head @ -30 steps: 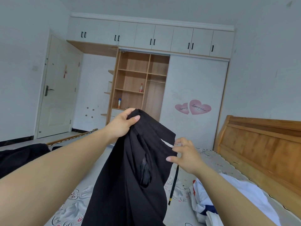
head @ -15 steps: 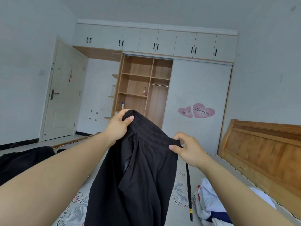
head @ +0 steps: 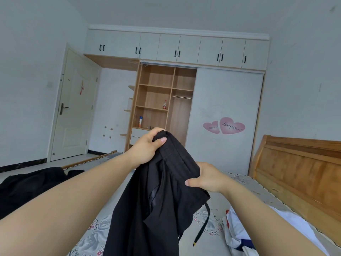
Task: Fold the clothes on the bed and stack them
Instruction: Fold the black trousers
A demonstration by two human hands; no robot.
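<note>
- A crumpled black garment (head: 31, 183) lies at the far left of the bed, not yet folded.
- The bed's grey sheet with a printed pattern (head: 103, 235) carries the clothes; it shows below and between the arms.
- The left hand (head: 147, 146) has its thumb and fingers curled round one end of the waistband of a pair of black fabric trousers with an elastic waist (head: 160, 200), holding that end higher.
- The trousers hang from the waistband above the bed, bunched, with a black drawstring (head: 203, 224) dangling below.
- The right hand (head: 206, 179) pinches the other end of the waistband, thumb in front and fingers behind the cloth, lower than the left.
- A white garment with dark and red trim (head: 245, 230) lies rumpled on the bed at the right, beside the wooden headboard (head: 299, 174).
- The step in hand looks like straightening the trousers before folding; next the waistband probably needs pulling taut and the legs laying together flat on the bed.
</note>
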